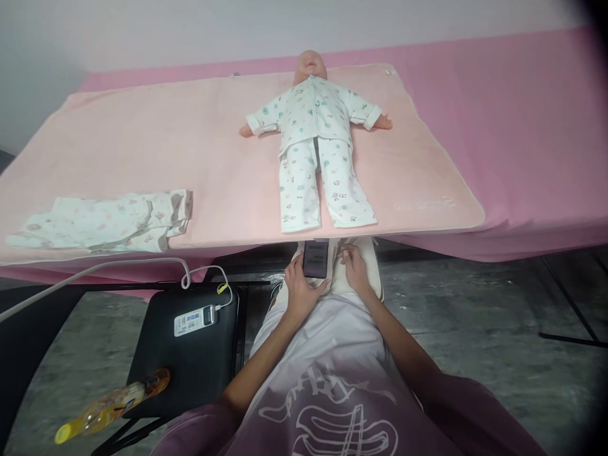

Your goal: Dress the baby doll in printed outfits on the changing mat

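My left hand rests on my lap, its fingers along the left edge of a dark phone and its thumb spread out below it. The phone lies on my thighs with its screen up, close under the table edge. To the right of the phone, my right hand rests on the light trousers, fingers loosely bent and holding nothing. In front of me a baby doll lies on its back, arms spread. It wears a white patterned top and matching pants, whose hems reach near the table edge.
A peach mat covers much of the pink-clothed table. Folded patterned baby clothes lie at its front left. On a black stool at my left are a white device with a cable and a yellow-capped bottle.
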Demonstrator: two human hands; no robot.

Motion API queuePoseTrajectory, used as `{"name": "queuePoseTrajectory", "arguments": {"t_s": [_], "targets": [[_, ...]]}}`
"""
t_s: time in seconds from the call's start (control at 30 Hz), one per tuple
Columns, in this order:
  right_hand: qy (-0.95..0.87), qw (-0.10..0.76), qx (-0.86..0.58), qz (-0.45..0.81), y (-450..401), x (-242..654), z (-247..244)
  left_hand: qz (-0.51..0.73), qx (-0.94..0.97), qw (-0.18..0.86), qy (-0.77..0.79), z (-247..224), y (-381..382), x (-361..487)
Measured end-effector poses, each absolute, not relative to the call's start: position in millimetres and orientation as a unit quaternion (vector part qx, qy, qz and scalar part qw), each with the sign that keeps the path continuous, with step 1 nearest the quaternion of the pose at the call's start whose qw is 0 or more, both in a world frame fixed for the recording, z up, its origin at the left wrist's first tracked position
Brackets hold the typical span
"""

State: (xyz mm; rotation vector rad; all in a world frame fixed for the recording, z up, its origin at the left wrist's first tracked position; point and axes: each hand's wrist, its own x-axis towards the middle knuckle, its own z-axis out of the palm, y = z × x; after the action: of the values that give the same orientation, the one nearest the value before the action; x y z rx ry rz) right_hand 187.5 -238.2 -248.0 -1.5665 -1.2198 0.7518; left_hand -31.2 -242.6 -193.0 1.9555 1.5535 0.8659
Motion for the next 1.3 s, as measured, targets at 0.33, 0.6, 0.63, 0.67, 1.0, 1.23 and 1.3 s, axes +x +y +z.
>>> {"name": "queuePoseTrajectory", "arguments": {"t_s": [0.33,0.6,0.63,0.67,1.0,1.23,1.3], "targets": [[-0.506,0.484,-0.643,0.311,-238,188,-250,0.309,0.718,0.241,0.575,-194,-240,-28],[-0.488,0.527,-0.631,0.294,-242,186,-238,0.319,0.722,0.239,0.565,-182,-245,-35],[-0.487,0.541,-0.625,0.281,-245,187,-233,0.324,0.725,0.233,0.561,-175,-247,-38],[-0.492,0.555,-0.617,0.266,-250,188,-227,0.33,0.73,0.23,0.553,-166,-249,-42],[-0.654,0.635,-0.406,0.064,-232,229,-61,0.477,0.783,0.127,0.378,-19,-185,-63],[-0.698,0.559,-0.433,0.118,-57,230,76,0.492,0.77,0.173,0.368,57,16,5],[-0.713,0.498,-0.475,0.135,2,231,86,0.467,0.753,0.221,0.407,56,81,24]]}}
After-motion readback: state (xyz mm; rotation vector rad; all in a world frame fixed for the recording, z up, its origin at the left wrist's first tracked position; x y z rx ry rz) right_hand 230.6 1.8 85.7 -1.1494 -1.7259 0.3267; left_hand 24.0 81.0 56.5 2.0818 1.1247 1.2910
